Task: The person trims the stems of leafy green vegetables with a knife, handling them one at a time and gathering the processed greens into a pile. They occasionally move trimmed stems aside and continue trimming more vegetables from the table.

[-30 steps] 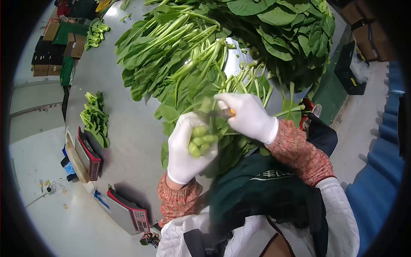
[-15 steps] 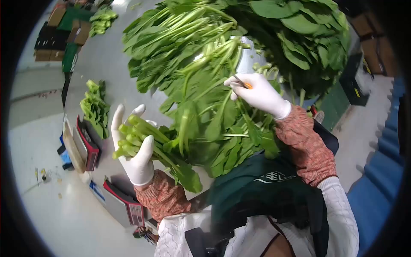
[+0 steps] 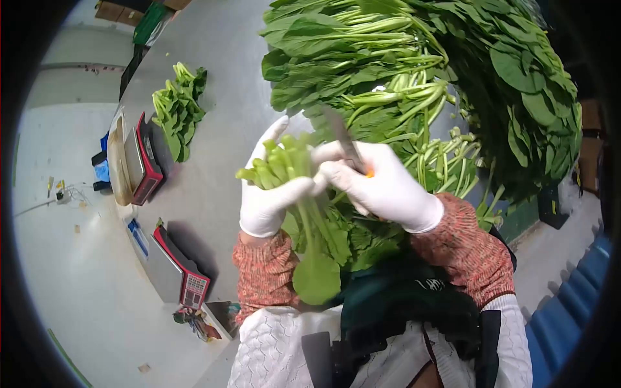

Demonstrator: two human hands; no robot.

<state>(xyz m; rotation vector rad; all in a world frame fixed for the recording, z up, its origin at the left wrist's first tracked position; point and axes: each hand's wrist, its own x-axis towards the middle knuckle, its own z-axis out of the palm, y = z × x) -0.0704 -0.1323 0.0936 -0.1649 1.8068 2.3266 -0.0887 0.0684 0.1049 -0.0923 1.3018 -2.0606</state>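
Note:
My gloved left hand is wrapped round a bunch of leafy greens, cut stem ends up and leaves hanging down below the palm. Close beside it, my gloved right hand grips a knife, its blade pointing up and a bit of orange handle showing at the fingers. The right fingertips are right at the stems and the left thumb. Loose greens lie under both hands, partly hidden by them.
A large heap of leafy greens covers the far side of the metal table, with another heap on the right. One small bunch lies at the left. Two red-edged scales, one farther and one nearer, stand along the left edge.
My hands have come together: the right hand with the knife has moved to the bunch in the left hand. The view has shifted left, and the left fingers have closed in more.

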